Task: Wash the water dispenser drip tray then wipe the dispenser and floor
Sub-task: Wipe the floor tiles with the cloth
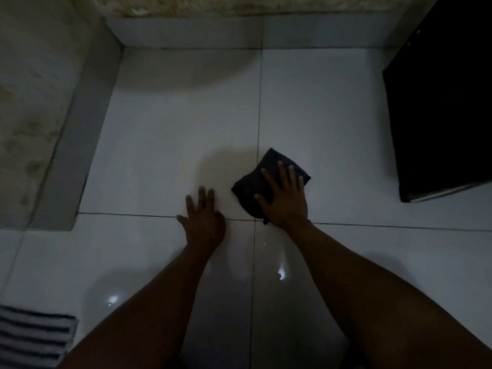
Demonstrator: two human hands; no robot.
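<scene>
Fingers point(280, 173) of the right hand point(286, 202) lie straight and spread, pressed flat on a dark folded cloth point(270, 161), whose far corner sticks out beyond the fingertips. Just left of them, the left hand point(203, 219) rests palm-down on the white tiled floor point(173, 129). Its fingers point(202, 194) are likewise straight and fanned apart, touching only tile, with a small gap between them and the cloth. Both sets of fingertips point toward the wall corner, where a grey skirting point(186, 33) runs well beyond them. Well off to the right of the right fingers a black box-shaped unit point(439, 115) stands on the floor; whether it is the dispenser I cannot tell. Far back and to the left of the left fingers, past the forearm, lies a grey striped mat point(32, 336)
</scene>
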